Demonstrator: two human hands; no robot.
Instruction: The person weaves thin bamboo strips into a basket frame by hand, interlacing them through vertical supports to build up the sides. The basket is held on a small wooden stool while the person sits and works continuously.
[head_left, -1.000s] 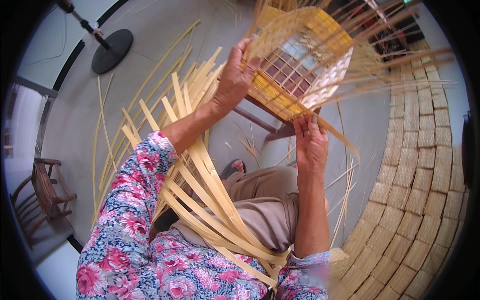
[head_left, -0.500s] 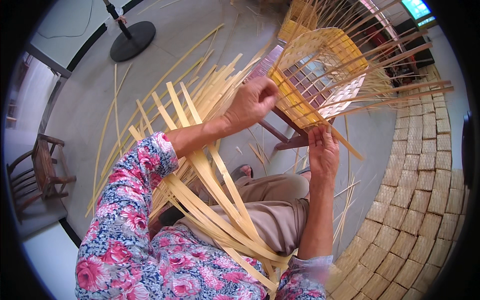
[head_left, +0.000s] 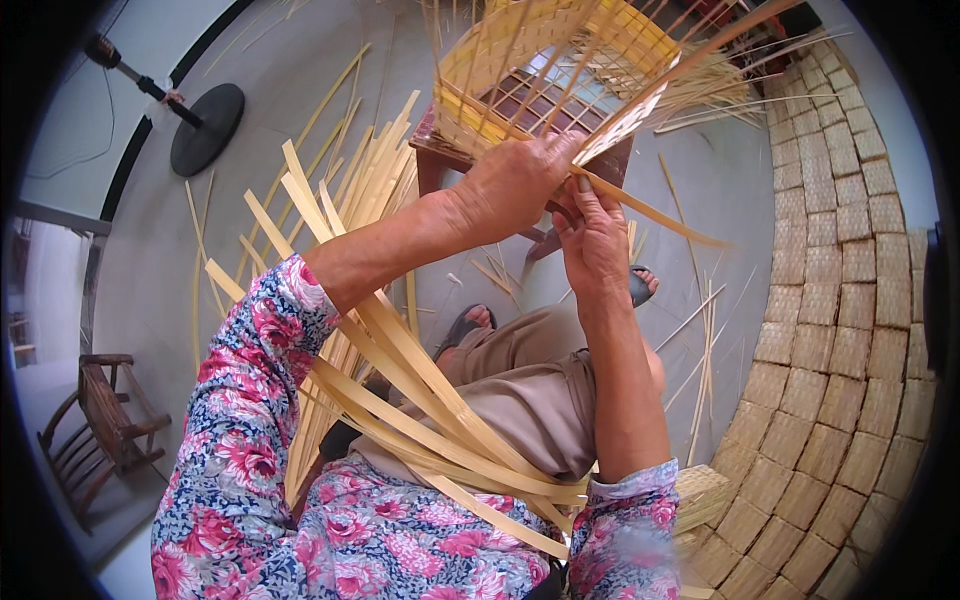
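A partly woven basket of yellow and pale strips rests on a dark red stool ahead of me, long thin stakes rising from its walls. At its near corner my left hand is closed, fingertips pressed to the rim; exactly what they pinch is partly hidden. Just below, my right hand pinches a flat bamboo strip between thumb and fingers. The strip's loose end sticks out to the right. Across my lap lie several wide pale strips, passing under my left forearm.
More long strips fan over the floor at the left. A round black stand base and a small wooden chair stand farther left. Rows of woven rectangular pieces line the right side. Thin offcuts lie by my right foot.
My left hand has come from the basket's side to its near corner, beside my right hand. The basket appears turned and shifted up and left in view, along with the surroundings.
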